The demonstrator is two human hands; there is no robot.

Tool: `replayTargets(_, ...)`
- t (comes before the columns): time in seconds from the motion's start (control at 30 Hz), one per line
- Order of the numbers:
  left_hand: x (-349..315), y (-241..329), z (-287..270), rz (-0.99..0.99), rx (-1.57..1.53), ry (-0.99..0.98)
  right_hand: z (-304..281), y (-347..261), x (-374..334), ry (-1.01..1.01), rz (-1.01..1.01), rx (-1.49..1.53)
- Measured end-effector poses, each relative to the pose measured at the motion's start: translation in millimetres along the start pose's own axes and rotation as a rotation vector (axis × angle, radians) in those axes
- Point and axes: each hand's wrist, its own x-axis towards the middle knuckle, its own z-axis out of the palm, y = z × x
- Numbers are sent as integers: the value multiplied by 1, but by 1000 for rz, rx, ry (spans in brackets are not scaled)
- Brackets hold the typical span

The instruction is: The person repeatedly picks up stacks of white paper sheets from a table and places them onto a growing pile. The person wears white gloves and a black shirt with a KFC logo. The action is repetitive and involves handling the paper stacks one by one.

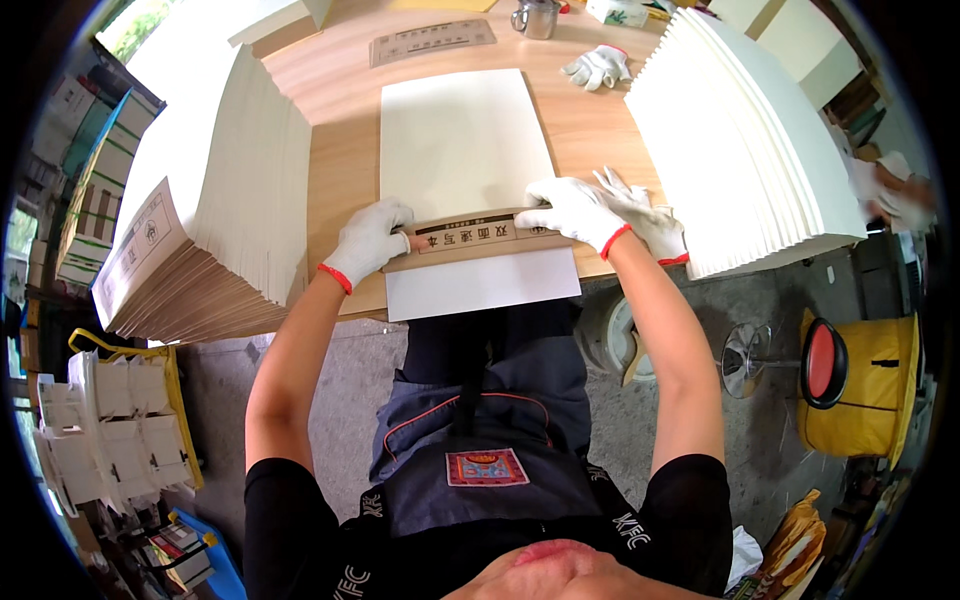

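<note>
A white sketch pad [460, 140] lies on the wooden table in front of me. Across its near part runs a brown printed paper strip [470, 240], with a white section [485, 285] below it reaching past the table's front edge. My left hand [370, 243], in a white glove with a red cuff, grips the strip's left end, its bare thumb tip pressing on top. At the other end my gloved right hand [578, 212] has closed its thumb and fingers on the strip. Whatever lies under the fingers is hidden.
Tall fanned stacks of white paper stand left [250, 170] and right [730, 150]. Loose white gloves lie beside my right hand [650, 222] and farther back [598, 67]. More printed strips [432, 42] and a metal mug [535, 18] sit at the back.
</note>
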Motion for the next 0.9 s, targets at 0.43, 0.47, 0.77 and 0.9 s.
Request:
replayTargets(0.43, 71, 81, -35, 497, 695, -623, 35, 29, 1, 412, -291, -32)
replayTargets(0.47, 75, 91, -36, 500, 719, -685, 38, 27, 0, 442, -334, -2)
replayTargets(0.77, 91, 101, -30, 599, 715, -821, 3, 115, -69, 559, 390, -703)
replayTargets(0.9, 99, 83, -23, 673, 772, -728, 2, 81, -76, 741, -318, -532)
